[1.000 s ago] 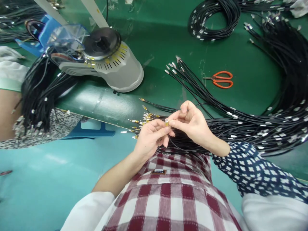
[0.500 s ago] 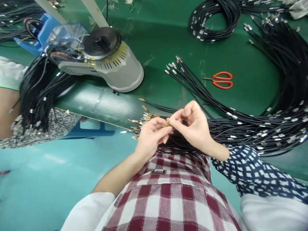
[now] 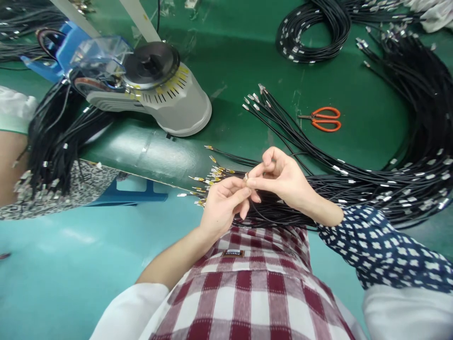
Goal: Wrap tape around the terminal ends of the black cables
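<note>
**Two hands meet at a small piece above black cables**

The left hand [image 3: 222, 200] reaches in from 7 o'clock, palm turned inward and fingers curled; the right hand [image 3: 288, 182] comes from 4 o'clock, wrist bent. Thumb and forefinger of each pinch together at a small piece [image 3: 247, 177], over the black cables [image 3: 339, 191] that run off toward 3 o'clock.

At 10 to 11 o'clock from the hands, a grey machine [image 3: 184, 106] bears a black disc [image 3: 152, 61] ringed by yellow tabs [image 3: 173, 85], with a clear cover [image 3: 102, 52] beside it. Orange-handled scissors [image 3: 327, 119] lie on the green table [image 3: 240, 61] at 2 o'clock, and a cable coil [image 3: 286, 40] at 1 o'clock.

The fingertips mostly cover the piece, so its shape is hard to make out. At 9 o'clock the frame edge cuts off another person's arm [image 3: 12, 165].
</note>
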Tool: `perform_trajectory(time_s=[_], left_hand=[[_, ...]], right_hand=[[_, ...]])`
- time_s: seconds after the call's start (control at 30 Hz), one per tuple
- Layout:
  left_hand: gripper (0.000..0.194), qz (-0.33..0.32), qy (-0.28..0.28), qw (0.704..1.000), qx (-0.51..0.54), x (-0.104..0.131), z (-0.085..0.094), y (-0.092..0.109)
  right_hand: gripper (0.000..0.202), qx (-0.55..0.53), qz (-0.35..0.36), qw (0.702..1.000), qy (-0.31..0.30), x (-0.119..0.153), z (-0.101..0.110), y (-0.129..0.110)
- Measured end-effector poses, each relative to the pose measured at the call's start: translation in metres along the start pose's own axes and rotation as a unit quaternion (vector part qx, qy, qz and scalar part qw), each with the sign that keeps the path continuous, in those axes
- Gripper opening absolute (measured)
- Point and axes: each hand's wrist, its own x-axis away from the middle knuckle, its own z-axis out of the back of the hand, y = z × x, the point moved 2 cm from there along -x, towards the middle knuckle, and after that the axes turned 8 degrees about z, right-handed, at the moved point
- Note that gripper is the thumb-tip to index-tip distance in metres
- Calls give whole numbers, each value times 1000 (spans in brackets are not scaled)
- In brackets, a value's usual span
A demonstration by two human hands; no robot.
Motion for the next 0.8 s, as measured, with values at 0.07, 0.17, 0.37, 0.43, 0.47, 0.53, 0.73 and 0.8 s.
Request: perform_trajectory(time_s=[0.07,0.17,0.37,0.43,0.47,0.53,0.73,0.8], left_hand=[[22,-5,-4,1000,5,0,1,-2],[20,-8,-19,1000,23,0,1,-3],[21,27,-33,998,37,-4,4,-2],[23,35,-31,998,44,-6,7,-1],[24,38,-30,998,47,-7,9,-1],[26,40,-32,997,50,-8,12,1],[32,-15,-2,999,40,-9,16,12],[31,-30,25,999,17,-9,18,14]], right_hand=[[56,15,-7,1000,-3,0,-1,-4],[53,32,4,999,-13,0,-2,-8],[46,103,52,993,-22,-10,8,-2],[44,186,84,979,27,-15,22,-1],[41,232,99,966,49,-18,29,-3],[32,319,117,938,63,-21,44,-8],[7,586,100,803,45,-35,86,-33],[14,678,71,730,46,-42,93,-38]])
